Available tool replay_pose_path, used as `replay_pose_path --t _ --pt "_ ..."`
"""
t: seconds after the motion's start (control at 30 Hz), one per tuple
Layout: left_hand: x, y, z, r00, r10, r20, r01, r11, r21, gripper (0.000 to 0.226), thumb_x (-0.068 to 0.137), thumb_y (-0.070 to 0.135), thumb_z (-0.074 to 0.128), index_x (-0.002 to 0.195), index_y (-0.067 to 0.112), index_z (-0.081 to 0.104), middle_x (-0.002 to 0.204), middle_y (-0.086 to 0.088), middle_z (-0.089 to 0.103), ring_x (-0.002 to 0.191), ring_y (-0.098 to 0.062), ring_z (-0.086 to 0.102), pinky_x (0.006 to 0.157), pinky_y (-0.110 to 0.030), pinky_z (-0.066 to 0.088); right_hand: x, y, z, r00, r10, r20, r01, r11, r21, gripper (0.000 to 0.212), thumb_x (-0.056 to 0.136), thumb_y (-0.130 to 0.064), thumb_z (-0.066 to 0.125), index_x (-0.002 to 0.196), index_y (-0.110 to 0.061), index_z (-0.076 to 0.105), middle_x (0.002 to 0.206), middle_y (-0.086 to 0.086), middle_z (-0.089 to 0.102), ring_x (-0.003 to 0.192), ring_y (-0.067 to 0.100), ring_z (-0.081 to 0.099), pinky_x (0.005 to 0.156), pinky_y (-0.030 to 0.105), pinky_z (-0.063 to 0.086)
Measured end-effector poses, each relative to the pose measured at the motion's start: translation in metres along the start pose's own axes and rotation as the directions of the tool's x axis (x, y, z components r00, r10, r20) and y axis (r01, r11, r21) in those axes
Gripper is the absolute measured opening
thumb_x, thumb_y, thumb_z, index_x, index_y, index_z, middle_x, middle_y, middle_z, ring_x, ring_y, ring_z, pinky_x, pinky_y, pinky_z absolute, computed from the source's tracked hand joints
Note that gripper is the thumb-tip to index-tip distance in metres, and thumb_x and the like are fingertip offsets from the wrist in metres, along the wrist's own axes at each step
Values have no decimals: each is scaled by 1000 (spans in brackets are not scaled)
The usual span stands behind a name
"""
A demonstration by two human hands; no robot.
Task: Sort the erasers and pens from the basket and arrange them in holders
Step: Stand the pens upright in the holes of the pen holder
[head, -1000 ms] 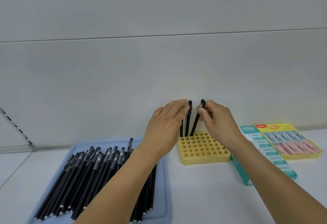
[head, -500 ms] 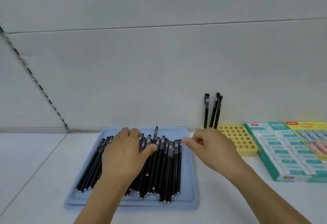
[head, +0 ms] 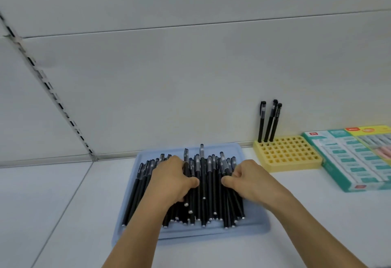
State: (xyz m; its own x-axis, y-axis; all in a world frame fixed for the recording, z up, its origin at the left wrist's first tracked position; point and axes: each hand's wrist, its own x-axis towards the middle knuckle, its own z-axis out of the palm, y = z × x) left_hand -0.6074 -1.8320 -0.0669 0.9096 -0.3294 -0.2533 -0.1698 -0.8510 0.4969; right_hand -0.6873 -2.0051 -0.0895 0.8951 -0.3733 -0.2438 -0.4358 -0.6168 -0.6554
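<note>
Item one: a pale blue tray (head: 251, 228), set flat on a white shelf surface (head: 63, 214), is loaded with a heap of black pens (head: 208, 191) laid roughly side by side, caps toward the back wall. The left hand (head: 171, 180) is laid on the left part of the heap, fingers curled down among the pens and thumb stretched toward the middle; whether a single pen is gripped cannot be told. The right hand (head: 248, 177) is placed on the right part of the heap, its fingertips bent and closed on one or more pens, the thumb pointing left. The two hands are kept apart, with several pens exposed between the thumbs. Item two: a yellow grid holder (head: 294, 159) is found to the right of the tray, against the wall; three black pens (head: 269, 120) are stood upright in its back left holes, the rest of the holes being unfilled. Item three: a teal box of erasers (head: 349, 162) is placed just right of the holder, with a yellow box (head: 372, 132) partly seen beside it at the frame edge.
</note>
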Motion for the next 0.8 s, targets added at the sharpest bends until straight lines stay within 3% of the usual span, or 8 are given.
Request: replay_pose_path --t 0.17,0.27,0.33,0.47,0.53,0.63,0.7,0.8 --pt "2 -14 -4 998 66 9 -65 991 -120 10 93 27 61 93 18 65 83 -5 70 76 -20 69 75 -37 56 -7 6 -7 1000 1 -18 3 969 248 33 90 -32 67 66 -15 52 56 5 45 45 14 36 53 24 34" --pt "1 -16 -5 996 56 -67 -75 938 -338 14 98 20 54 92 23 66 90 -8 72 79 -22 68 82 -42 55 -10 8 -19 995 -31 -91 63 928 368 34 92 -28 64 65 -9 56 50 1 55 37 6 41 45 19 34" --pt "1 -11 -4 992 48 -118 -107 820 -562 17 99 17 51 97 22 67 84 -7 70 70 -18 63 73 -38 55 -11 10 -30 991 -60 -118 107 888 447 33 93 -25 62 66 -7 57 51 3 59 37 7 41 40 16 33" --pt "-2 18 3 987 113 -111 -147 390 -909 18 99 12 52 108 12 68 76 0 68 67 -14 65 63 -24 55 -5 27 -61 958 -83 -276 221 827 517 26 94 -18 60 72 -4 61 60 7 66 44 13 47 40 19 34" --pt "-2 38 10 981 161 -104 -149 298 -943 18 98 13 53 108 13 68 86 -3 73 74 -18 70 65 -25 57 3 43 -83 908 -44 -417 272 819 506 24 93 -19 60 74 -5 64 63 8 68 47 15 51 44 25 37" --pt "-1 70 25 969 215 -123 -179 266 -947 17 98 13 55 108 14 69 94 -5 75 80 -20 72 68 -27 58 19 65 -115 809 -24 -587 287 889 358 24 93 -24 60 73 -13 65 66 1 71 49 14 57 51 29 41" --pt "1 87 35 963 239 -128 -188 247 -951 17 97 13 55 109 14 68 97 -5 75 82 -19 72 67 -26 57 32 73 -128 778 -62 -625 277 927 253 24 94 -24 59 73 -14 65 64 -5 69 50 13 60 53 28 45" --pt "3 108 49 961 248 -126 -187 240 -953 19 98 13 53 112 12 66 99 -5 75 87 -21 73 69 -25 58 49 79 -135 794 -134 -593 254 959 124 24 95 -22 57 73 -13 63 69 -4 69 57 13 62 62 31 50"
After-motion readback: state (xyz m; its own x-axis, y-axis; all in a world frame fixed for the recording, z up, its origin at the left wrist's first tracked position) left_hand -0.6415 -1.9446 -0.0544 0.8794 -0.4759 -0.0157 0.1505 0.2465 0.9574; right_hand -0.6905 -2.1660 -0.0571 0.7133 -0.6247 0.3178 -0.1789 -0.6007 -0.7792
